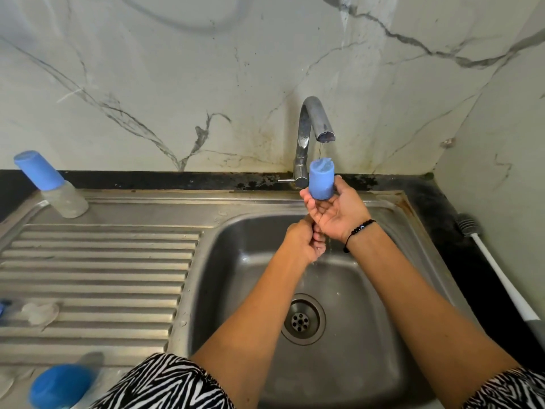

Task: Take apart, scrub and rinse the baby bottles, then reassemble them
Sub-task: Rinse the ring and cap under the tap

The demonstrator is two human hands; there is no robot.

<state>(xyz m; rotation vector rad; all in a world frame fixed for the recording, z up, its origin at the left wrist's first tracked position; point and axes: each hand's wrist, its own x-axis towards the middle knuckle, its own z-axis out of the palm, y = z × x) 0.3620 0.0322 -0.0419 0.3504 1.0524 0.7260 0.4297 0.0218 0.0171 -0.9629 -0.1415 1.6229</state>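
Under the tap [315, 125], right of centre in the frame, the right hand [339, 214] holds a blue cap [321, 180] mouth-up, its fingers curled round the lower wall, while a thin stream runs into it and spills over. Just below, the left hand [303, 243] is closed with its fingers curled inward, water dripping off it; whether it holds some small part I cannot tell. Both hands hang over the sink [383, 305], above the drain [303, 320]. At the upper left of the frame an assembled bottle [50, 184] with its blue cap on stands on the worktop [97, 278]; a clear teat [39, 312] lies on the ridged drainer at the left edge, and another blue-topped bottle [62, 385] sits blurred at the lower left. A brush [498, 278] lies along the right edge. The step looks like rinsing the cap. The risk from here is grip: the cap is wet and smooth, held by a few fingers only, and filling water adds weight, so it could slip into the basin and need washing again. The loose teat, light and close to the drainer's edge, could be knocked off by a passing sleeve.
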